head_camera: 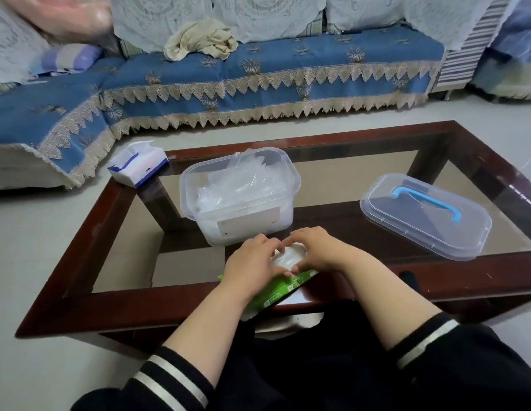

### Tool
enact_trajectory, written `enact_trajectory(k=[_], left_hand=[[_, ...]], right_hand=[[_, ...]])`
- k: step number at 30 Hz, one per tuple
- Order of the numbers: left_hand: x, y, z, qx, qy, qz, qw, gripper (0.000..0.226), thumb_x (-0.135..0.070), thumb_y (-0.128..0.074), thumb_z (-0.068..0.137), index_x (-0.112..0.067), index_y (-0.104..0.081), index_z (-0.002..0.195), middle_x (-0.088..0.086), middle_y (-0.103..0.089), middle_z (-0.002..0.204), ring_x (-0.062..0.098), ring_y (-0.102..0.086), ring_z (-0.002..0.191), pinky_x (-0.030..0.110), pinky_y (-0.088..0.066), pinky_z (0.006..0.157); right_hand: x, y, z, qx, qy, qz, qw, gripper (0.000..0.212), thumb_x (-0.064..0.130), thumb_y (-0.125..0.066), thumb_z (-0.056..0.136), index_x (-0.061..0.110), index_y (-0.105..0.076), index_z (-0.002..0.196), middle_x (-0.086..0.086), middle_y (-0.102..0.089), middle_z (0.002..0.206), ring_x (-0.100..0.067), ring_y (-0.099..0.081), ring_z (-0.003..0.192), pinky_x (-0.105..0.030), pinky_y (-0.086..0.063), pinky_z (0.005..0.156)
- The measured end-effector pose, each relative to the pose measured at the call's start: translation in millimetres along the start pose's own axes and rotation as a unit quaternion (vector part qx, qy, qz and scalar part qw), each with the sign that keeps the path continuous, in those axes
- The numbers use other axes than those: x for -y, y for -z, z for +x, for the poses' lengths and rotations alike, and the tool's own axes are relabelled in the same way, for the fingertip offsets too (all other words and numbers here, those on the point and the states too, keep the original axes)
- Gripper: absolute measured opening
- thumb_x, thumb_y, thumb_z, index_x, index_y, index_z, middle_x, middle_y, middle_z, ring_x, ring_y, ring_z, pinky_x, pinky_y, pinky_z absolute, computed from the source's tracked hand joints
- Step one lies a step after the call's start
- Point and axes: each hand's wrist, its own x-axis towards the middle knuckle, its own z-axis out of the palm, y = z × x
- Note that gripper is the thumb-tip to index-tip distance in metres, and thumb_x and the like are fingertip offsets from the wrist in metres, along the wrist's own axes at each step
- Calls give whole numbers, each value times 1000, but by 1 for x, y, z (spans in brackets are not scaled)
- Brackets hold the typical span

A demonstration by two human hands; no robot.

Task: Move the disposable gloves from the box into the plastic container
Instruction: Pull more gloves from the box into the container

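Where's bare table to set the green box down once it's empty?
Free: glass between container and lid; glass left of the container, below the tissue pack. Crowded: near edge, where both hands work the green box.

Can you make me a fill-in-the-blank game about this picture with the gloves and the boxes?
1. The handle on the clear lid is colored ____.
2. The box under the left hand and the right hand is colored ____.
3. The plastic container has no ____ on top.
4. The lid lies to the ____ of the container.

Missing words: blue; green; lid; right
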Motion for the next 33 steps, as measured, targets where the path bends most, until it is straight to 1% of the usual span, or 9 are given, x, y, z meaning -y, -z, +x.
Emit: enact_trajectory(k=[3, 7, 13, 17, 20, 23, 26, 29, 33], left_hand=[[3, -1, 1, -34, 36, -46, 998, 31, -49, -74, 76, -33, -66, 101, -9, -57, 98, 12, -54, 97, 33, -45, 79], [1, -1, 3, -49, 62, -35, 996, 20, -45, -73, 78, -32, -70, 93, -10, -57, 92, 11, -55, 92, 31, -44, 76], [-6, -1, 4, -97, 25, 0, 995, 14, -35, -61, 90, -25, -70, 89, -7, -62, 92, 15, -57, 93, 32, -43, 74], [-11, 0, -1, -161, -2, -58, 985, 14, -27, -58, 93, -20, -67, 86, -5, -68, 89, 18, -59, 87, 34, -44, 74], [-17, 7, -8, -241, 6, -174, 955, 12, -20, -60, 93, -21, -66, 83, -10, -65, 79, 13, -57, 78, 27, -43, 70], [-28, 32, -14, -311, 38, -316, 895, 20, -17, -60, 93, -30, -64, 78, -13, -65, 77, 6, -58, 74, 14, -45, 67], [-38, 84, -2, -334, 35, -376, 864, 20, -19, -61, 93, -32, -65, 79, -10, -66, 76, 5, -60, 72, 22, -53, 73], [-42, 149, 18, -408, -13, -311, 858, 8, -25, -63, 92, -26, -68, 86, -13, -66, 77, 0, -59, 70, 18, -52, 71], [-39, 191, 44, -552, -138, -117, 814, 14, -30, -64, 91, -19, -71, 96, -8, -67, 83, 0, -58, 72, 13, -46, 68]], right_hand=[[-2, 3, -2, -10, -4, 12, 1000, 71, 40, -81, 69, 30, -53, 133, 5, -48, 138, -22, -32, 131, -39, -31, 111], [-4, 3, -6, -21, -9, 7, 1000, 71, 40, -79, 73, 28, -49, 136, 4, -44, 141, -22, -27, 132, -36, -29, 111], [-4, 1, -5, 1, -2, -21, 1000, 80, 45, -74, 78, 22, -38, 145, -3, -25, 157, -20, -14, 146, -42, -21, 117], [-5, 1, -7, -4, -7, -23, 1000, 78, 51, -72, 76, 28, -42, 143, 0, -27, 156, -19, -21, 144, -43, -28, 114], [-1, 1, -8, -27, -22, -23, 999, 63, 52, -75, 71, 27, -56, 126, 2, -46, 141, -23, -40, 133, -42, -41, 101], [1, 1, -7, -34, -10, -40, 999, 63, 55, -76, 68, 20, -57, 117, 1, -54, 115, -24, -52, 114, -39, -49, 88], [0, 2, -6, -20, -1, -57, 998, 63, 56, -73, 71, 21, -58, 121, 0, -49, 130, -24, -43, 126, -43, -45, 96], [0, 3, -4, -15, -2, -69, 997, 60, 55, -72, 74, 20, -57, 121, -3, -45, 138, -24, -38, 131, -42, -43, 100], [-1, 3, -4, -12, -1, -63, 998, 69, 54, -72, 75, 20, -52, 131, -4, -43, 143, -23, -35, 134, -41, -40, 104]])
